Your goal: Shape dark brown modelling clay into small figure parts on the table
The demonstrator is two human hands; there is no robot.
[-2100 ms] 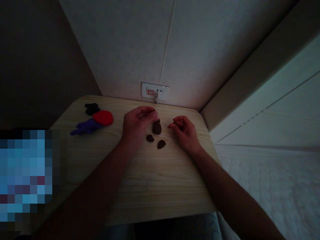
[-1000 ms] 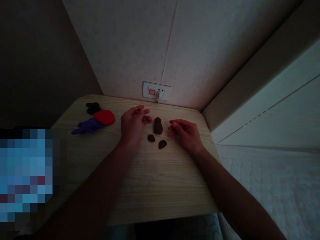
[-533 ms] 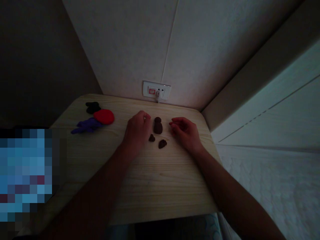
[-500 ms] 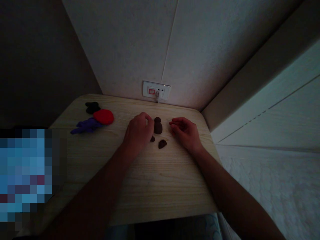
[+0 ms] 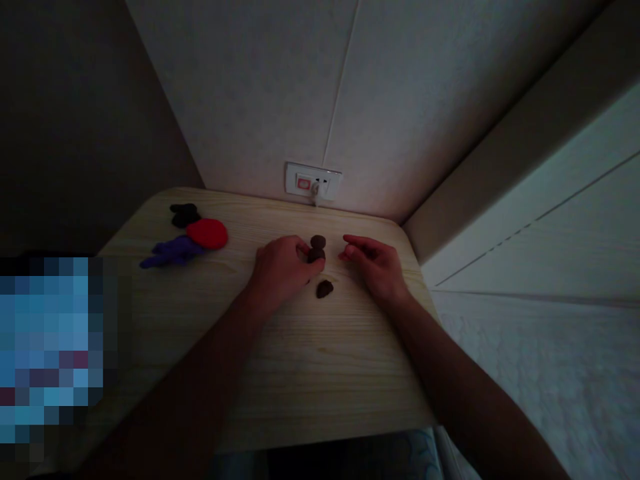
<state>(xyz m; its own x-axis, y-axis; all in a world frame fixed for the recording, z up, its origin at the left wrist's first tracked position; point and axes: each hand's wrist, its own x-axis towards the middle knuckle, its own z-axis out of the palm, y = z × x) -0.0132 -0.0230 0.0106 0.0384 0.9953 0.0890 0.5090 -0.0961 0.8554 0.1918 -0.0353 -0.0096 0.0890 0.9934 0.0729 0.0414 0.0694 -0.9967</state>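
Note:
On the table stands a brown modelling-clay figure (image 5: 318,242), a small ball on top of a larger lump. My left hand (image 5: 283,265) has its thumb and fingers closed around the lower lump from the left. Just in front of it lies a loose piece of brown clay (image 5: 325,289). Another small brown bit is almost wholly covered by my left hand. To the right of the figure, apart from it, my right hand (image 5: 373,263) hovers with fingers loosely curled and index finger and thumb apart. Nothing shows between them.
Purple clay (image 5: 175,250), a flat red clay disc (image 5: 207,234) and black clay (image 5: 185,215) lie together at the left of the wooden table (image 5: 310,373). A wall socket with a plug (image 5: 314,183) sits behind. A blurred-out patch covers the lower left.
My left hand has come off the figure's top, moved down and right, and taken hold of the lower lump. The figure has shifted slightly. My right hand has stayed nearly in place, fingers shifting.

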